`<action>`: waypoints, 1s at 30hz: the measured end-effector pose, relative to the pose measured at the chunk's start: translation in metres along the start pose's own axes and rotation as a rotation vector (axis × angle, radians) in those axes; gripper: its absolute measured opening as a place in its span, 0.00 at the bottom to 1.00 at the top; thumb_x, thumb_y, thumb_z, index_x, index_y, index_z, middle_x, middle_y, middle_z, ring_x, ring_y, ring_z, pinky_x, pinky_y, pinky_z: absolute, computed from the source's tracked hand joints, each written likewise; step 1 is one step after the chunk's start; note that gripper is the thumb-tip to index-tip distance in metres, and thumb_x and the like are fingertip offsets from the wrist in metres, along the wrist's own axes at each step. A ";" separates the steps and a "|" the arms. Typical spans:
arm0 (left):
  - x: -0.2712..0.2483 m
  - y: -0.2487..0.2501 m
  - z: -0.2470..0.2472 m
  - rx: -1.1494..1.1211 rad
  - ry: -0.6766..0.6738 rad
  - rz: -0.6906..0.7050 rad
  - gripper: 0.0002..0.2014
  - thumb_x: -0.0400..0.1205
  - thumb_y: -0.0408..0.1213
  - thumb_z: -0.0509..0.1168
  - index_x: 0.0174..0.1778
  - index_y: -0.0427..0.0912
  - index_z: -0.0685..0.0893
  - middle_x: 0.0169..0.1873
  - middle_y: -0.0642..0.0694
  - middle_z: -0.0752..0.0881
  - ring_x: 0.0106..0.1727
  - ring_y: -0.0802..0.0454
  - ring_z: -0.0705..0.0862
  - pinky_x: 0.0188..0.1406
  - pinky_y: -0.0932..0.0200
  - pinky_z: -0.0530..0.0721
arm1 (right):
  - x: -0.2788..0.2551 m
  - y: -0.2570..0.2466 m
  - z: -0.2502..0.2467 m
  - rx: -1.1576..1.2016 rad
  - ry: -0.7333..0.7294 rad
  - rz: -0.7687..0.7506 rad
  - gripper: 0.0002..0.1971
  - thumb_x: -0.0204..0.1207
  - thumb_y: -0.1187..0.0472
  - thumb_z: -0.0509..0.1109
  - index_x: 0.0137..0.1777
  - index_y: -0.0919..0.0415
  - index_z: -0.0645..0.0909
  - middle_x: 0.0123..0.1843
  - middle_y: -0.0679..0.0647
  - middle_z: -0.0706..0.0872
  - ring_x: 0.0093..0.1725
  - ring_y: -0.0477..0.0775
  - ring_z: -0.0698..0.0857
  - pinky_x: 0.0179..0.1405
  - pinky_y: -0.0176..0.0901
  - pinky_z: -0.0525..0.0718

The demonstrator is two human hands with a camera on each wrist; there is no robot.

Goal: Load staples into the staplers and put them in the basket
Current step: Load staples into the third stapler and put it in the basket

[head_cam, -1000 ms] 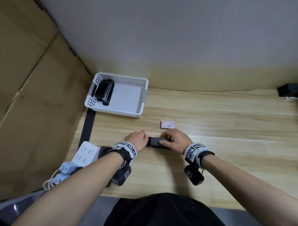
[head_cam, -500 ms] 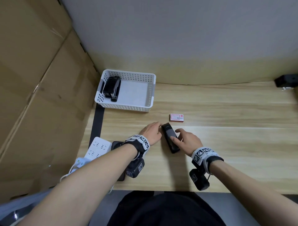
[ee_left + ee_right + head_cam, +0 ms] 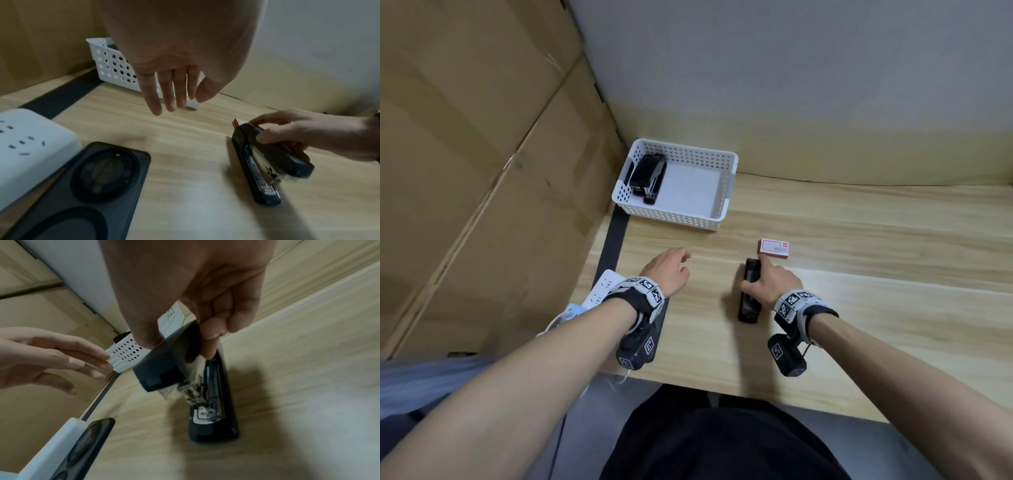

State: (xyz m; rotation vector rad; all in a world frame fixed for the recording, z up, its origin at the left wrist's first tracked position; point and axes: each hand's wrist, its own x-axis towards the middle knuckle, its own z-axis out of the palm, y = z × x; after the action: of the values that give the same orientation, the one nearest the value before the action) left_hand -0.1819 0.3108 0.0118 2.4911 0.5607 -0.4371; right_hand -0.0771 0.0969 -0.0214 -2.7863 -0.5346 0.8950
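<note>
Right hand (image 3: 774, 282) now grips the stapler (image 3: 749, 298) on the tabletop (image 3: 859, 308), lid lifting open; left hand (image 3: 671, 270) has let go, fingers relaxed, empty. Staple box (image 3: 774, 248) beside; loading comes next.

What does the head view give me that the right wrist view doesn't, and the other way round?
Only the head view shows the second stapler lying in the basket and the staple box just beyond the right hand. Only the right wrist view shows the table stapler hinged open, its top lifted by the fingers, metal channel exposed. Both show that stapler, the open left hand off it, the basket, the phone and the power strip.
</note>
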 end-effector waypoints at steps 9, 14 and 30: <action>0.029 -0.011 -0.052 0.028 0.086 0.015 0.18 0.84 0.36 0.60 0.71 0.44 0.76 0.69 0.48 0.80 0.63 0.51 0.82 0.61 0.54 0.81 | 0.000 -0.032 -0.035 0.091 0.116 0.014 0.29 0.67 0.41 0.65 0.68 0.47 0.67 0.53 0.57 0.87 0.51 0.63 0.85 0.45 0.48 0.79; 0.060 -0.034 -0.086 0.029 0.133 0.009 0.18 0.83 0.36 0.61 0.70 0.44 0.77 0.70 0.49 0.79 0.65 0.50 0.81 0.63 0.47 0.82 | 0.015 -0.075 -0.075 0.137 0.198 -0.076 0.33 0.64 0.38 0.63 0.70 0.45 0.66 0.47 0.55 0.86 0.44 0.63 0.84 0.44 0.50 0.83; 0.167 -0.097 -0.127 0.025 0.037 -0.066 0.27 0.84 0.35 0.58 0.81 0.41 0.65 0.78 0.44 0.70 0.77 0.45 0.70 0.72 0.50 0.74 | 0.163 -0.218 -0.115 0.143 0.165 -0.039 0.33 0.70 0.39 0.64 0.72 0.52 0.62 0.34 0.46 0.78 0.35 0.54 0.83 0.38 0.44 0.79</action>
State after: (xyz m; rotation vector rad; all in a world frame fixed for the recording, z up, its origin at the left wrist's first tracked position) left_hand -0.0600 0.5071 0.0016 2.5144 0.6579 -0.4261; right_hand 0.0522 0.3550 0.0423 -2.6795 -0.4775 0.6599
